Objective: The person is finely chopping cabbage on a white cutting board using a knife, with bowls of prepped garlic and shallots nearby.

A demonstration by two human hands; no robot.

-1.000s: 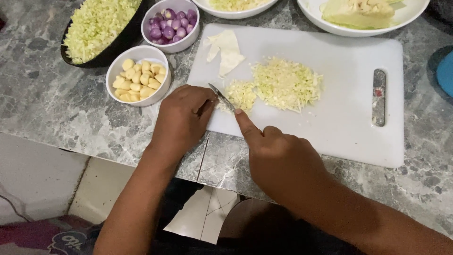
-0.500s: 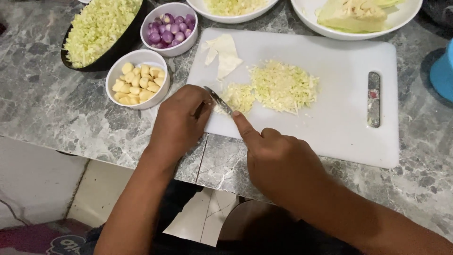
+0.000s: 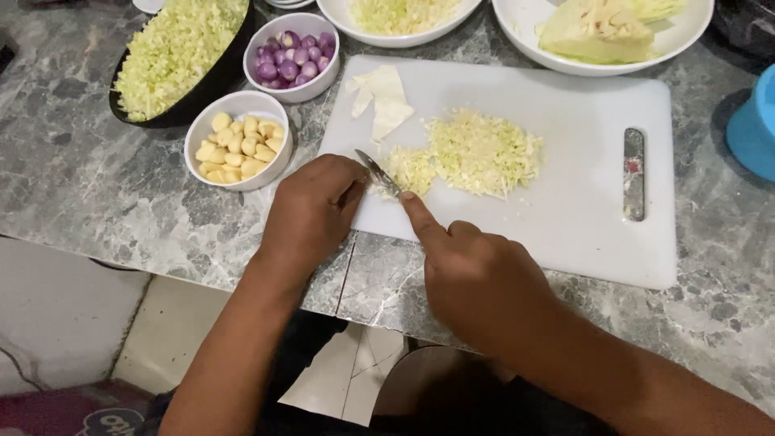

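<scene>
Head view shows both hands at the near edge of a white cutting board (image 3: 565,210) that lies on a grey marbled desk (image 3: 97,194). Right hand (image 3: 480,278) is closed around the handle of a knife (image 3: 378,172), forefinger stretched along the back of the blade; the handle itself is hidden inside the fist. Blade runs up and to the left from that forefinger, its tip just above the left hand. Left hand (image 3: 313,208) lies knuckles up, fingers curled together at the board's near left corner, touching the blade's flat side; whether anything sits under those fingers cannot be told. Shredded cabbage (image 3: 476,153) lies in a heap on the board just beyond the blade, right of the left hand and ahead of the right hand, its near fringe touching the knife. Pale cabbage pieces (image 3: 386,101) lie farther ahead of the left hand. Left of that hand stands a white bowl of peeled garlic cloves (image 3: 238,145), near but apart.
</scene>
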